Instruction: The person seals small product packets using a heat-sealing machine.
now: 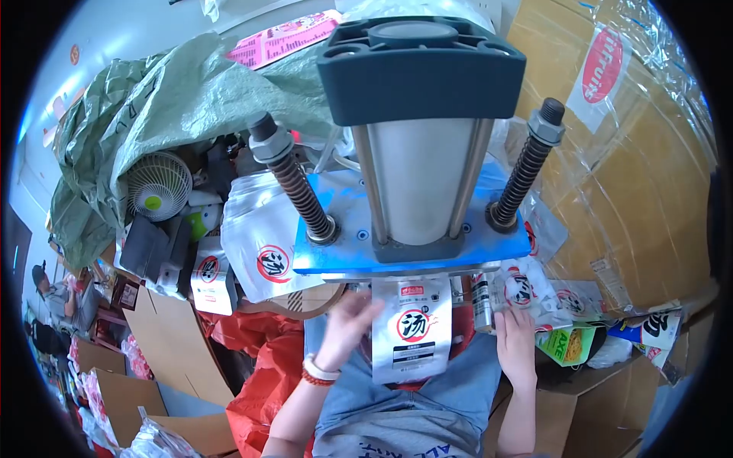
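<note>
The silver pouch [412, 336] hung upright beneath the blue press plate [343, 248], over the person's lap. The left hand [347, 320] touched its left edge, grip open and fingers spread. The right hand [518, 347] lay flat, grip open too, on the heap of pouches [534, 294] just beside it.

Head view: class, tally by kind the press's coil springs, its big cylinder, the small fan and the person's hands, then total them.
Coil springs: 2
Cylinder: 1
Fan: 1
Left hand and right hand: 2
Total: 6
</note>
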`<control>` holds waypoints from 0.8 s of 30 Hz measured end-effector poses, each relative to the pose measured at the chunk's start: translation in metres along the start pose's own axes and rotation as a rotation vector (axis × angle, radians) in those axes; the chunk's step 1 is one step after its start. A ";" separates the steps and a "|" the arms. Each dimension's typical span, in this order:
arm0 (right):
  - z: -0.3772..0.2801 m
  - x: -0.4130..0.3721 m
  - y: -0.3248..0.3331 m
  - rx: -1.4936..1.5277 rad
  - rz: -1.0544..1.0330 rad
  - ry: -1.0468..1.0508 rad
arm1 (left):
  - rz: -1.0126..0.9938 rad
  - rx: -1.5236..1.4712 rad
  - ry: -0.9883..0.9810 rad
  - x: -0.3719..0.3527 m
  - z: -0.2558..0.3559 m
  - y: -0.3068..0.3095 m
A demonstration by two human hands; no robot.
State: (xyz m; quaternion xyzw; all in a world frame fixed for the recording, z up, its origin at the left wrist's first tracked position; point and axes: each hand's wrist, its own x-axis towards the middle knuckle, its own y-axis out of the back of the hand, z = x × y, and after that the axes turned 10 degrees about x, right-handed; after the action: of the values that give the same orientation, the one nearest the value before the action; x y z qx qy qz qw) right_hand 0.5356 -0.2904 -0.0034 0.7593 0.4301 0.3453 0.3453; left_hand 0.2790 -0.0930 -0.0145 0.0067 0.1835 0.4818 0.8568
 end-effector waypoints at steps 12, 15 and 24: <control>-0.078 -0.019 0.043 0.633 0.335 0.217 | 0.460 0.861 -0.534 -0.057 -0.038 0.074; -0.120 -0.015 0.045 0.451 0.279 0.441 | 0.485 0.792 -0.721 -0.075 -0.012 0.052; -0.141 -0.029 0.060 0.441 0.044 0.760 | -0.134 0.658 -0.893 -0.131 0.052 0.019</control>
State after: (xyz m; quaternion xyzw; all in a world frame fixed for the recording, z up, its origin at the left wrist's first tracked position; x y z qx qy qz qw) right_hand 0.4336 -0.3077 0.1131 0.6428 0.5736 0.5075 -0.0153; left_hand 0.2188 -0.1827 0.0780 0.4659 -0.0566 0.2938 0.8328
